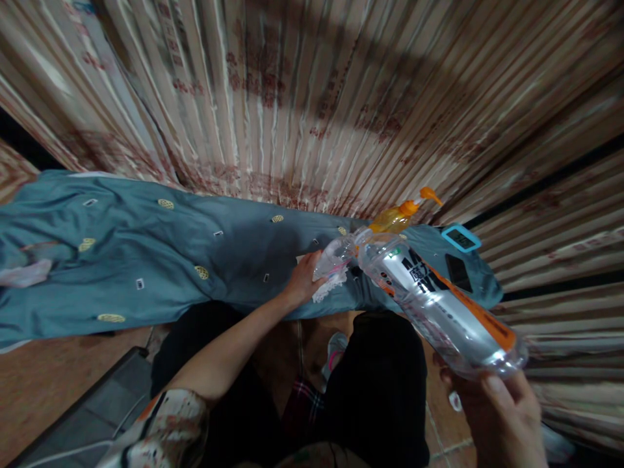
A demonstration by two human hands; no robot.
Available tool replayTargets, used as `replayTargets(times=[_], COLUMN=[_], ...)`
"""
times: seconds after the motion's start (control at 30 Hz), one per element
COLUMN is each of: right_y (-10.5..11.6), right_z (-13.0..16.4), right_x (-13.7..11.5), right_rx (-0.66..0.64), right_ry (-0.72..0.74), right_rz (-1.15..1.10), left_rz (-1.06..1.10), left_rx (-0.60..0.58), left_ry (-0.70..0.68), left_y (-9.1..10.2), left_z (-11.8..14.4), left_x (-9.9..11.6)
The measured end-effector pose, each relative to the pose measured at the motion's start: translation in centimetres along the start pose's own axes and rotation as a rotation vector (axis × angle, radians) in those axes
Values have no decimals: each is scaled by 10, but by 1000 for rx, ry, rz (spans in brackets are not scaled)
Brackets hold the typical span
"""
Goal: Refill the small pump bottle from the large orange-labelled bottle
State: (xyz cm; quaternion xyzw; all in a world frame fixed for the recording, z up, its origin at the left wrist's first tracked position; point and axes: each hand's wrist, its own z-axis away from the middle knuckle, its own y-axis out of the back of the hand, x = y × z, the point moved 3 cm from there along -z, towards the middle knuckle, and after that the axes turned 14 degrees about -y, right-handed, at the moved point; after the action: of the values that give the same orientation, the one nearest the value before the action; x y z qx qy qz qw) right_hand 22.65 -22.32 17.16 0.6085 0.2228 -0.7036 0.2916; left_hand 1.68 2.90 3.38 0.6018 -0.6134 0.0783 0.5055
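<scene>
right hand (502, 416) grips big clear bottle (439, 302) by its bottom, tipped mouth-down | left hand (305, 276) wraps small bottle (335, 259) beside it on the blue cloth (146, 260) | mouths nearly meet (pouring looks just begun) | orange pump bottle (397, 218) behind

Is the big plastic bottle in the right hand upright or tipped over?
Tipped. The right hand holds the big plastic bottle by its base, and its neck slants down toward the small clear bottle under the left hand.
</scene>
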Motion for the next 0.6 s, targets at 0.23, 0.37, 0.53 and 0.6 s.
replayTargets(times=[0.23,0.37,0.53,0.6], right_y=[-5,-4,-3,-2], right_z=[3,3,3,2], right_x=[-3,-3,-2,-2], right_rx=[-12,8,-3,11], right_ry=[4,8,-16,10], right_rz=[-7,-29,-16,-19], left_rz=[10,-4,-14,-15], left_rx=[10,-8,0,-2], left_ry=[-17,2,0,-6], left_y=[0,0,-1,-2], left_z=[0,0,0,0], left_x=[0,0,-2,-2])
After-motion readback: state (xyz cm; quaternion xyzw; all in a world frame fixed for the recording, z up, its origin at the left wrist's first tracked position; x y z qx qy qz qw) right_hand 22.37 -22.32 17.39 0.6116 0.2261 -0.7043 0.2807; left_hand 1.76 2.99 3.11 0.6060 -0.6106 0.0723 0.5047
